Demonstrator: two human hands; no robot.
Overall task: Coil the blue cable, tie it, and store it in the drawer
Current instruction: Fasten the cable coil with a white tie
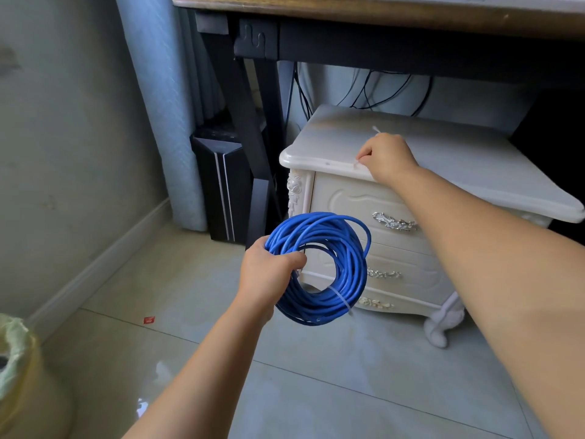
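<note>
- Head view, centre of the frame: we see the left hand (269, 267) clenched round the blue cable (319, 270), which is wound into a round coil and held in the air above the tiled floor (316, 375), in front of the white nightstand (443, 160).
- At the coil's lower right, a pale cable tie (340, 301) wraps across the strands, its loose end poking out toward the bottom.
- Centre right: the right hand (391, 156) rests on the front edge of the nightstand top, fingers curled and pinching a second white tie (376, 130); one end of it sticks out behind the knuckles, the other shows under the fingertips.
- Below that hand, the nightstand's drawers are closed; the upper drawer (364, 213) carries an ornate silver handle (395, 222), and the right forearm crosses in front of part of it.
- Upper part of the frame: a wooden counter (348, 4) on black legs stands over the nightstand, with dark wires hanging behind it.
- Left of the nightstand: a black computer tower (221, 185) stands against a pale blue curtain (164, 106).
- Lower left corner: we see a yellow bin (22, 384) with a light green liner, and a small red scrap (148, 320) lies on the floor nearby.
</note>
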